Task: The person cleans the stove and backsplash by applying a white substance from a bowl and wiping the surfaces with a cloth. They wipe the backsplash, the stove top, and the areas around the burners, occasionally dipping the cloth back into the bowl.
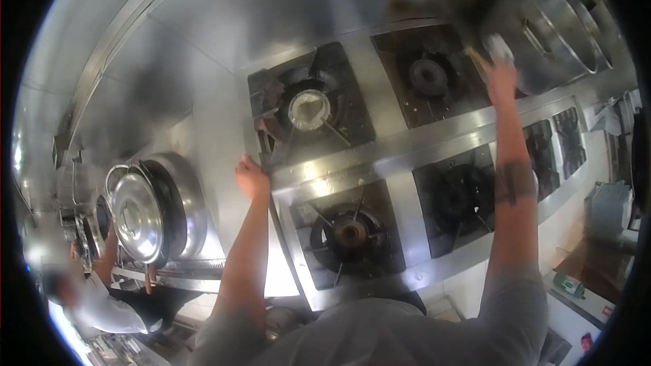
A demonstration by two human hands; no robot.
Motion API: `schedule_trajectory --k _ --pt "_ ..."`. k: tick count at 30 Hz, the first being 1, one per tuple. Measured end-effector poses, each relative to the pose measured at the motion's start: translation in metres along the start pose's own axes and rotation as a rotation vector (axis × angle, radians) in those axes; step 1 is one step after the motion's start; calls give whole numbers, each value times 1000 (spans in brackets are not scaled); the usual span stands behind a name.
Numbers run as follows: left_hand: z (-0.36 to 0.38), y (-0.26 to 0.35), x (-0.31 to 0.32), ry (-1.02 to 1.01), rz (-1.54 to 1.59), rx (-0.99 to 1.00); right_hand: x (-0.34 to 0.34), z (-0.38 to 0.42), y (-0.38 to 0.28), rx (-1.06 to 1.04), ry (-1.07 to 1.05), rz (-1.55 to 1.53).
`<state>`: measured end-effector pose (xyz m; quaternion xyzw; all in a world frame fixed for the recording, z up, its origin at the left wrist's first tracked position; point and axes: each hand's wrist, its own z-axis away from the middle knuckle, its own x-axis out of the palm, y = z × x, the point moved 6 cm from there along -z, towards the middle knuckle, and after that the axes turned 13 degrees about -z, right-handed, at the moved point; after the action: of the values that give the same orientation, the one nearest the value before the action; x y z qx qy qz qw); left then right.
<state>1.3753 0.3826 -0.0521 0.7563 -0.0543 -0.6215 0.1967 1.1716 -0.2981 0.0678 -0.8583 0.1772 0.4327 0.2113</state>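
My right hand point(502, 80) reaches over the back right of the stove, with its fingers around a whitish cloth point(500, 49); a thin yellowish piece point(478, 58) sticks out beside it. It is next to the large steel pot point(542, 41) and right of the back right burner point(428, 77). My left hand point(251, 177) is closed at the left edge of the stove point(380, 95), below the back left burner point(310, 110). Whether its fingers grip anything is hidden. The front left burner point(350, 232) and front right burner point(459, 198) lie between my forearms.
Steel pots and a round lid point(137, 214) stand at the left. Another person point(108, 305) is at the lower left, an arm reaching towards them. More burners point(568, 137) lie right of my right forearm. A counter holds a green-labelled container point(568, 285) at the lower right.
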Motion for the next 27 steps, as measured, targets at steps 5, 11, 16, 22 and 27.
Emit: schedule_trajectory --k 5,11,16,22,27 --pt "0 2 3 -18 -69 -27 175 -113 -78 962 182 -1151" --pt "1 8 0 -25 -10 -38 223 -105 -281 309 603 -972" --pt "-1 -3 1 -5 -92 -6 297 -105 -254 812 43 -1223" --pt "0 5 3 -75 -29 0 230 -108 -223 509 310 -1234" --pt "0 3 0 -26 -124 59 272 -98 -270 533 326 -630"
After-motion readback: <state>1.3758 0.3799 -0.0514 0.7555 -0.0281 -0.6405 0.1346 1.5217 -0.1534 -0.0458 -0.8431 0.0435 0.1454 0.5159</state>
